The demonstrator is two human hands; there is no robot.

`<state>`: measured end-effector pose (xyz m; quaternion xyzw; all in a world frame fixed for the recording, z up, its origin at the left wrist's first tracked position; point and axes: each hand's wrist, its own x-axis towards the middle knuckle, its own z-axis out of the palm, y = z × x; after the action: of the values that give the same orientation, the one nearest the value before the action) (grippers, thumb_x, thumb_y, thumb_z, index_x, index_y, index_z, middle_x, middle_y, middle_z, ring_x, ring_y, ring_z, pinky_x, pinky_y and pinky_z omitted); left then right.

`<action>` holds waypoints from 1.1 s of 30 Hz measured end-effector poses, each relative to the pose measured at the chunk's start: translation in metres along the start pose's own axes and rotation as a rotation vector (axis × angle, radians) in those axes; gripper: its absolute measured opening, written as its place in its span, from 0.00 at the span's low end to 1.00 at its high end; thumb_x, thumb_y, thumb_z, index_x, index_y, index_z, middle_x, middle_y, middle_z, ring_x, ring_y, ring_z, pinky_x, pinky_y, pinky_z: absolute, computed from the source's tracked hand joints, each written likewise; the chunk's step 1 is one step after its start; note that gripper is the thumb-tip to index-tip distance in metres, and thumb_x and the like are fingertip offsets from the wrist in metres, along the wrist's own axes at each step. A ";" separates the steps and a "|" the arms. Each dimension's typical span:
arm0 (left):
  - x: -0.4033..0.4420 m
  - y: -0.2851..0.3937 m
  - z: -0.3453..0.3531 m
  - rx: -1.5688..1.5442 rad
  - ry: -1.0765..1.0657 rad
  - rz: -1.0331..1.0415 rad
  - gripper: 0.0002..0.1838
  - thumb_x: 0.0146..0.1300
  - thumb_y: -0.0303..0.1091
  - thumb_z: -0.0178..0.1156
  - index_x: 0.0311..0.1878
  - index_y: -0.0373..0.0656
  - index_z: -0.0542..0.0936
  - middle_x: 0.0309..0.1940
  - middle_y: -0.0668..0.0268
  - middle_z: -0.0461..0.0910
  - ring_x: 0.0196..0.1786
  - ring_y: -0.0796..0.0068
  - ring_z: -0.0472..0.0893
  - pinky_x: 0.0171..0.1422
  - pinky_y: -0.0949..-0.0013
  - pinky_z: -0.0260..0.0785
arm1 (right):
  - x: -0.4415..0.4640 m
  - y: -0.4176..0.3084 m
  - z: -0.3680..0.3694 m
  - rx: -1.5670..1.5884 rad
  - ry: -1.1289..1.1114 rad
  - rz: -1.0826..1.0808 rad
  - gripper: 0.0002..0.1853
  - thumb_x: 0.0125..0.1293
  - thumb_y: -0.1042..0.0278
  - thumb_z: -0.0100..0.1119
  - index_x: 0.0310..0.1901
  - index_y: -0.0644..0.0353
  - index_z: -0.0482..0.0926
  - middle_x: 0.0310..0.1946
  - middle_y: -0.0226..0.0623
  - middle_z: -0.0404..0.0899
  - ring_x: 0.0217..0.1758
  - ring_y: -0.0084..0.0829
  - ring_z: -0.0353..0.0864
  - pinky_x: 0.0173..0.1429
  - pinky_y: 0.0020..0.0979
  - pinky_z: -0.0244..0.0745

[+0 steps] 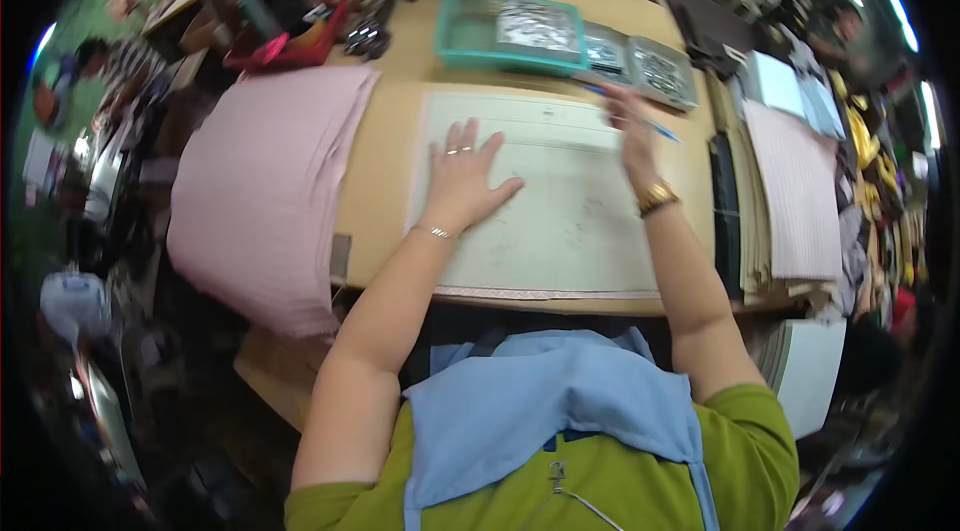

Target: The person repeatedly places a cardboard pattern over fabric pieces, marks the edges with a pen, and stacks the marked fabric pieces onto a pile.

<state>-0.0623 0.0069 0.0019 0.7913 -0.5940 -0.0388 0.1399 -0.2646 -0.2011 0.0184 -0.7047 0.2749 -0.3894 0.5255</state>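
Although blur softens my feed, I can make out my right grip curled closed around a pen, which pokes out on both sides of it by the far right part of the sheet; whether its tip touches anything, I cannot tell. My left grip is spread wide, holding nothing, palm down on the sheet, which lies flat on the desk straight in front of me. As for progress, I'd judge the laying out done: lines cross the upper part, while lower down I find only faint marks. Whether this pen made any of them I can't say, so how much is left is unclear. Beyond the sheet sit a green tray and metal trays; pink cloth lies left, a striped stack right.
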 end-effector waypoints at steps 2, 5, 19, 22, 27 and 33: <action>0.001 0.003 -0.001 0.020 -0.007 -0.007 0.44 0.60 0.70 0.55 0.75 0.55 0.64 0.78 0.49 0.52 0.80 0.45 0.49 0.78 0.34 0.39 | 0.009 -0.013 0.058 0.152 -0.069 -0.058 0.17 0.76 0.57 0.53 0.55 0.61 0.81 0.46 0.31 0.82 0.45 0.22 0.79 0.52 0.27 0.74; 0.001 0.002 0.000 0.004 -0.005 0.011 0.45 0.60 0.69 0.57 0.75 0.55 0.64 0.78 0.50 0.52 0.80 0.45 0.49 0.78 0.34 0.39 | 0.032 -0.001 0.125 0.085 -0.175 -0.020 0.16 0.75 0.60 0.55 0.58 0.58 0.79 0.47 0.37 0.84 0.52 0.27 0.81 0.56 0.30 0.77; 0.003 0.002 0.001 -0.008 -0.046 0.006 0.46 0.59 0.68 0.59 0.75 0.53 0.63 0.79 0.50 0.49 0.80 0.44 0.47 0.77 0.31 0.37 | -0.052 0.014 -0.042 -0.971 0.060 -0.010 0.30 0.65 0.44 0.62 0.59 0.59 0.75 0.70 0.48 0.67 0.76 0.45 0.61 0.78 0.50 0.54; 0.002 0.002 -0.001 -0.001 -0.052 0.009 0.45 0.59 0.68 0.58 0.75 0.54 0.63 0.79 0.50 0.49 0.80 0.44 0.47 0.77 0.30 0.37 | -0.053 0.017 -0.045 -0.971 0.073 -0.005 0.30 0.65 0.44 0.62 0.60 0.59 0.74 0.70 0.48 0.67 0.75 0.45 0.62 0.77 0.49 0.54; 0.001 -0.001 0.002 0.031 -0.030 0.009 0.44 0.61 0.68 0.57 0.75 0.56 0.62 0.79 0.51 0.49 0.81 0.46 0.46 0.75 0.26 0.37 | -0.048 0.022 -0.047 -1.042 0.065 -0.028 0.26 0.68 0.48 0.60 0.61 0.57 0.76 0.62 0.48 0.75 0.72 0.45 0.66 0.73 0.44 0.60; 0.001 0.000 0.001 -0.003 -0.019 -0.022 0.45 0.59 0.71 0.55 0.75 0.58 0.63 0.79 0.51 0.49 0.81 0.46 0.45 0.76 0.27 0.36 | 0.003 0.005 0.021 -0.272 0.082 -0.117 0.16 0.75 0.60 0.55 0.57 0.57 0.80 0.48 0.39 0.84 0.52 0.30 0.81 0.55 0.30 0.76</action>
<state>-0.0626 0.0060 0.0007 0.7972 -0.5864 -0.0489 0.1352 -0.2457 -0.1938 0.0116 -0.7677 0.3048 -0.4071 0.3899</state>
